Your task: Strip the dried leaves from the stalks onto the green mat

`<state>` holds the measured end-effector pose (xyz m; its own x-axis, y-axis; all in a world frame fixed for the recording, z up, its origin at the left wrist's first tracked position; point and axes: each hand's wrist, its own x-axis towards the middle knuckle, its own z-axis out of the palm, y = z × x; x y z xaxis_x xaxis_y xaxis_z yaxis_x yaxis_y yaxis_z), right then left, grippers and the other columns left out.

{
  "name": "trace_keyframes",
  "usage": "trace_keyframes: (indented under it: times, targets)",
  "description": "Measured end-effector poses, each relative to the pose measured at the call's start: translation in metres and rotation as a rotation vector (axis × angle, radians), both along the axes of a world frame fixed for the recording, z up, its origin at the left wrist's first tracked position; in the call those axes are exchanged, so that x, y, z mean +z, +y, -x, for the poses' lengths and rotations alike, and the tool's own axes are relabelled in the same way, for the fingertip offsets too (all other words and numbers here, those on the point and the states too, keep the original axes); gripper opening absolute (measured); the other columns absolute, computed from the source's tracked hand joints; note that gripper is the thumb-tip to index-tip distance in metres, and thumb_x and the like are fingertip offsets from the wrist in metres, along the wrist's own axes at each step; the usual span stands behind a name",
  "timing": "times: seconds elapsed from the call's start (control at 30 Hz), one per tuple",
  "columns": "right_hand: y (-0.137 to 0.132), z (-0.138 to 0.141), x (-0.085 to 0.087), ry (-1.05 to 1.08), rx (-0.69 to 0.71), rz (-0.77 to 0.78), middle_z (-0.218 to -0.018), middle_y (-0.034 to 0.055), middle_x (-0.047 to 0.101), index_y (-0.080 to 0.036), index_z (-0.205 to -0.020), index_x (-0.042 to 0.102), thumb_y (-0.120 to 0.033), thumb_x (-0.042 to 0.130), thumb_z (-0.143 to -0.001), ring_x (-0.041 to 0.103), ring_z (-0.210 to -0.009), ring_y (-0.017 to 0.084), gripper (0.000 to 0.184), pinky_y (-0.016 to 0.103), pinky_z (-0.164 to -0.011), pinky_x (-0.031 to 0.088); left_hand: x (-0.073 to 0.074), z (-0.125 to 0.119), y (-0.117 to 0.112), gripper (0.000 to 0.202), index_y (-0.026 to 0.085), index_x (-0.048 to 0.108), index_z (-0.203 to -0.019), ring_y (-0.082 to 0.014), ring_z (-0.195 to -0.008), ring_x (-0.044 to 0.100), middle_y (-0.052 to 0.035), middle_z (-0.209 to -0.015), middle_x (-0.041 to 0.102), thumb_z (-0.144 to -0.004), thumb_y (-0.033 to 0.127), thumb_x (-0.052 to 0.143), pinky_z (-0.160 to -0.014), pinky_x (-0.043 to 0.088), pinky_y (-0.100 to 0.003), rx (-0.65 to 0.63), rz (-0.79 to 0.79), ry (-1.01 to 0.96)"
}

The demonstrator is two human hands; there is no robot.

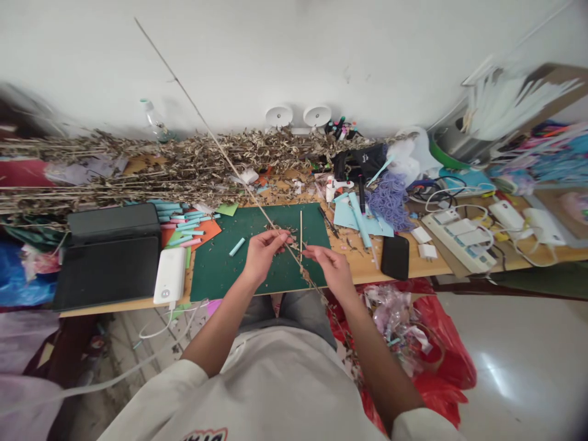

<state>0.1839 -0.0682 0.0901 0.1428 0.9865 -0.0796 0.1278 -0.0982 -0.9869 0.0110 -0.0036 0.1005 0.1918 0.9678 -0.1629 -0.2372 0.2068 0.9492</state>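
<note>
Left hand (269,251), fingertips pinched together, holds stem (239,176) slanting over mat (215,269) near front edge of counter (438,262), apparently steadying long length. Right hand (331,264): fingertips nearly together beside stem's leafy part, hold unclear.

One dried plant stalk (214,136), long, thin and pale brown, bare along its upper length, withered leaves clinging lower down, slants above a green mat (218,266), leafy part overhanging the near edge.
</note>
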Motion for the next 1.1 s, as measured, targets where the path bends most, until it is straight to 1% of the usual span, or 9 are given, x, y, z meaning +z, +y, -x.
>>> trace_keyframes:
  times: [0.1,0.23,0.3,0.37,0.47,0.53,0.6,0.87,1.1]
  targets:
    - [0.001,-0.011,0.006,-0.009,0.121,0.042,-0.098,0.0083,0.073,-0.019,-0.105,0.069,-0.046,0.057,-0.087,0.069,-0.092,0.022,0.035,0.037,-0.087,0.053,0.005,0.01,0.01,0.028,0.014,0.074,-0.083,-0.0092,-0.063,0.058,-0.0056,-0.079,0.071,-0.07,0.04,0.075,-0.057,0.046,-0.02,0.099,0.005,-0.019]
    - [-0.001,0.002,0.008,-0.09,0.257,0.074,-0.095,0.0066,0.072,-0.02,-0.118,0.062,-0.04,0.07,-0.077,0.068,-0.086,0.02,0.047,0.03,-0.074,0.055,0.004,0.014,0.016,0.027,0.015,0.074,-0.082,-0.0084,-0.063,0.059,-0.0049,-0.078,0.071,-0.068,0.037,0.077,-0.058,0.046,-0.019,0.198,-0.008,-0.071]
    - [0.002,0.014,0.006,-0.131,0.24,0.038,-0.09,0.0046,0.072,-0.021,-0.12,0.061,-0.037,0.071,-0.075,0.068,-0.081,0.018,0.049,0.028,-0.07,0.054,0.002,0.014,0.016,0.026,0.015,0.074,-0.082,-0.0087,-0.064,0.06,-0.0045,-0.078,0.071,-0.068,0.037,0.077,-0.059,0.047,-0.019,0.247,-0.016,-0.098]
    - [0.007,0.023,0.002,-0.144,0.194,0.001,-0.082,0.003,0.071,-0.021,-0.116,0.063,-0.035,0.068,-0.078,0.067,-0.071,0.016,0.041,0.026,-0.065,0.054,0.0,0.012,0.013,0.026,0.016,0.074,-0.086,-0.0088,-0.065,0.06,-0.0043,-0.079,0.071,-0.069,0.036,0.077,-0.06,0.048,-0.019,0.27,-0.01,-0.105]
    - [0.018,0.031,-0.002,-0.09,0.144,-0.022,-0.073,0.0019,0.069,-0.019,-0.104,0.067,-0.034,0.063,-0.081,0.064,-0.06,0.015,0.027,0.025,-0.058,0.053,-0.006,0.009,0.005,0.031,0.017,0.074,-0.092,-0.0101,-0.068,0.061,-0.0055,-0.085,0.072,-0.068,0.035,0.077,-0.062,0.049,-0.02,0.189,0.012,-0.073]
    - [0.026,0.034,-0.004,-0.053,0.148,-0.037,-0.071,0.0017,0.068,-0.019,-0.097,0.068,-0.034,0.062,-0.081,0.064,-0.058,0.015,0.023,0.025,-0.056,0.053,-0.011,0.006,-0.001,0.03,0.016,0.074,-0.09,-0.0117,-0.071,0.062,-0.0064,-0.089,0.072,-0.067,0.035,0.078,-0.065,0.051,-0.022,0.107,0.029,-0.061]
    - [0.032,0.035,-0.005,-0.07,0.171,-0.06,-0.071,0.0015,0.068,-0.019,-0.094,0.068,-0.035,0.062,-0.081,0.064,-0.059,0.015,0.021,0.025,-0.055,0.053,-0.016,0.005,-0.005,0.027,0.015,0.074,-0.084,-0.0127,-0.071,0.063,-0.0068,-0.091,0.072,-0.066,0.035,0.078,-0.066,0.052,-0.024,0.092,0.049,-0.063]
    - [0.052,0.043,-0.01,-0.154,0.152,-0.088,-0.077,0.0034,0.072,-0.021,-0.088,0.071,-0.037,0.058,-0.084,0.068,-0.068,0.019,0.021,0.029,-0.064,0.055,-0.02,0.013,0.004,0.032,0.014,0.075,-0.087,-0.0131,-0.063,0.063,-0.0049,-0.074,0.071,-0.065,0.036,0.078,-0.065,0.056,-0.028,0.198,0.083,-0.049]
    - [0.061,0.053,0.003,-0.402,0.093,-0.191,-0.077,0.0021,0.073,-0.02,-0.079,0.073,-0.024,0.052,-0.082,0.066,-0.068,0.017,0.021,0.025,-0.065,0.049,-0.024,0.012,0.008,0.031,0.013,0.074,-0.082,-0.0143,-0.064,0.065,-0.0066,-0.079,0.072,-0.063,0.037,0.079,-0.063,0.058,-0.029,0.286,0.063,-0.047]
